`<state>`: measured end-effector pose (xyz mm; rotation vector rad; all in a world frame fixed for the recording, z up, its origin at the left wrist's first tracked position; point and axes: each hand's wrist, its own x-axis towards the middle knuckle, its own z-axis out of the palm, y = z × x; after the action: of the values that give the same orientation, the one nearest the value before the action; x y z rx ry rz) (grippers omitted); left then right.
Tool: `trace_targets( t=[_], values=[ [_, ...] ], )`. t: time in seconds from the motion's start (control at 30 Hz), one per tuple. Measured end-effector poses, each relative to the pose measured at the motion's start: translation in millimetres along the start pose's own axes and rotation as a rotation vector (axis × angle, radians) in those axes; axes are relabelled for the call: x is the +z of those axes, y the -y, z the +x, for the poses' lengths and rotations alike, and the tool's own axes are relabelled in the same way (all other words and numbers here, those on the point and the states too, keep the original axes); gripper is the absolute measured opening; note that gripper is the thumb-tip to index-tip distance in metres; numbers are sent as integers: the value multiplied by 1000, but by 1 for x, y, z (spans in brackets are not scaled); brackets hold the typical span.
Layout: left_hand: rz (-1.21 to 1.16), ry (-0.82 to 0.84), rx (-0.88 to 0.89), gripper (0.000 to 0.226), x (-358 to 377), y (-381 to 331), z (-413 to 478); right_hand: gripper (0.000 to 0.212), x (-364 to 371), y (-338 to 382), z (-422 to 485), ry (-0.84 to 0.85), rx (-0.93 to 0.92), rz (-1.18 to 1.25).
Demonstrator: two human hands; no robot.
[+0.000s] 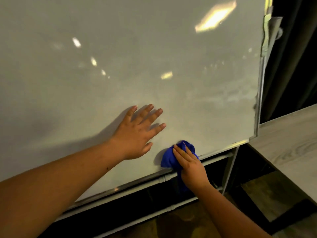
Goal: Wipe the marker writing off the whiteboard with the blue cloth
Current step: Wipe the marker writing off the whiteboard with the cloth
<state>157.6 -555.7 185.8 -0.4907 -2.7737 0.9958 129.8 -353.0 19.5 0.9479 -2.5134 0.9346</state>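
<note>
My left hand (137,133) flat, fingers spread, on whiteboard (120,57) | right hand (190,167) pressing blue cloth (169,158) at bottom edge | risk: cloth slips off edge, faint smears at right stay.

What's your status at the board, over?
Left hand flat on whiteboard. Right hand pressing blue cloth at bottom edge. No clear writing visible. Nothing obstructing.

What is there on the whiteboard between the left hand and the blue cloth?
Nothing: in the head view, only bare whiteboard lies between the flat left hand and the blue cloth under the right hand.
</note>
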Motion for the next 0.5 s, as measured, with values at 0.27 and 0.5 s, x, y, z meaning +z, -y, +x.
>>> trace_targets(
  t=[0.27,0.5],
  values=[
    [-83,-41,87,69,-25,-53,45,73,-71,-84,7,-120,309,21],
    [-17,44,105,68,-41,-72,61,72,-112,-148,16,-250,549,147]
  ],
)
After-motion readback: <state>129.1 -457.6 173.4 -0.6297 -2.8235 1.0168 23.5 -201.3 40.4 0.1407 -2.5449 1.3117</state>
